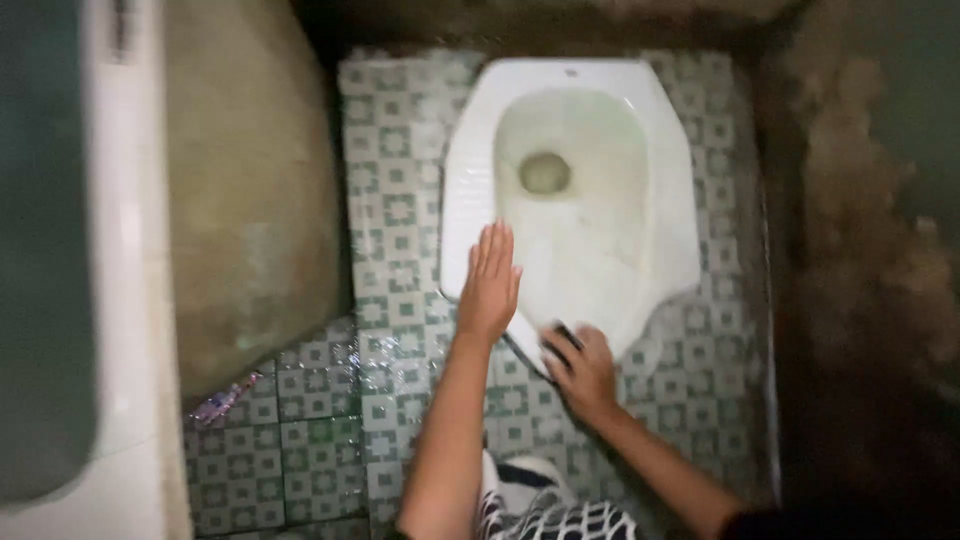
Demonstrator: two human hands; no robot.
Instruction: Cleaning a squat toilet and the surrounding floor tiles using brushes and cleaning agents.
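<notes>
Below, hands on squat toilet, bowl wet

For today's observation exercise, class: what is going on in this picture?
A person crouches over a white squat toilet set in a green patterned tile floor. The left hand lies flat and open on the pan's left rim. The right hand presses a small dark object, possibly a scrubber, against the pan's near edge. The floor looks wet.
</notes>
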